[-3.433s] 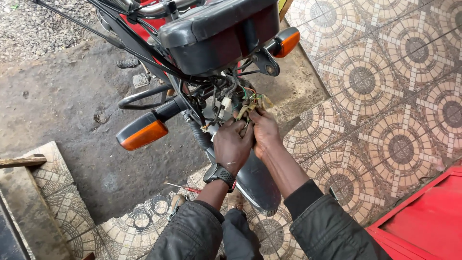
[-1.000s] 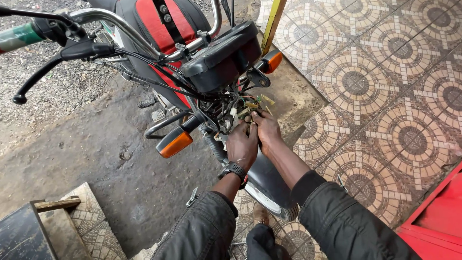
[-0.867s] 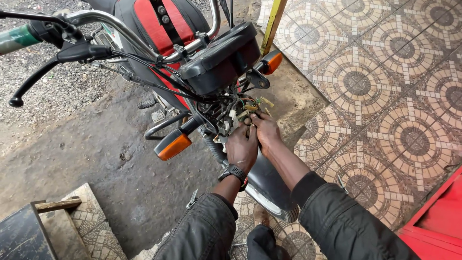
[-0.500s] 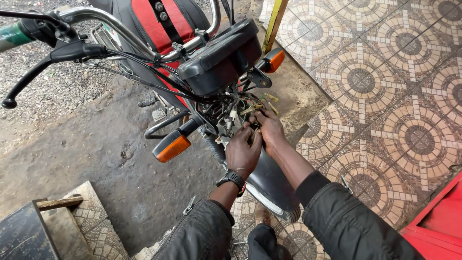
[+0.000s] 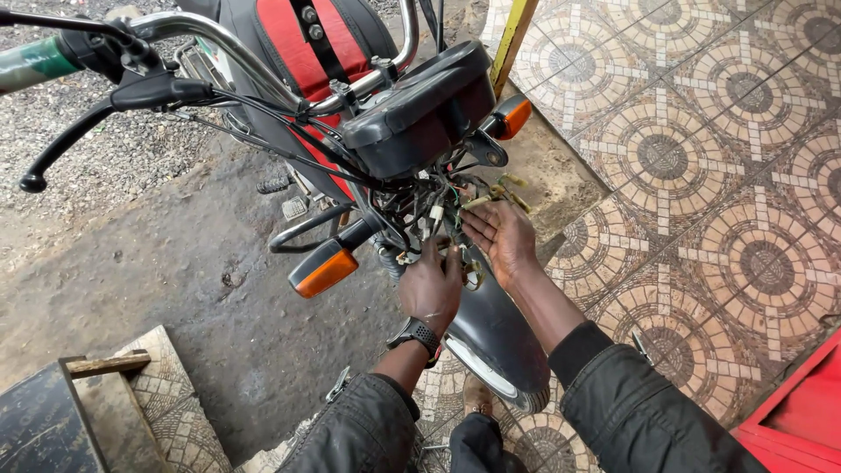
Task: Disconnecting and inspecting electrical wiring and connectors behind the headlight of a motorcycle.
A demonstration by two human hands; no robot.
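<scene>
A red and black motorcycle (image 5: 307, 61) faces me with its headlight removed, leaving a tangle of wires (image 5: 429, 210) bare under the black instrument housing (image 5: 420, 109). My left hand (image 5: 431, 285), with a black watch on the wrist, reaches up into the lower wires with its fingers on them. My right hand (image 5: 501, 236) is held palm up beside the wires, fingers spread, with green and yellow wire ends at its fingertips. The black front mudguard (image 5: 495, 328) sits just under both hands.
Orange turn signals (image 5: 324, 270) (image 5: 512, 116) stick out on both sides. The left handlebar and brake lever (image 5: 79, 96) reach toward the upper left. A yellow post (image 5: 512, 39) stands behind. Patterned tiles (image 5: 701, 175) lie right, dirt ground (image 5: 158, 289) left, a red object (image 5: 802, 412) bottom right.
My right hand has turned palm up and spread its fingers away from the wires. My left hand has shifted lower into the bundle. The view has moved slightly closer.
</scene>
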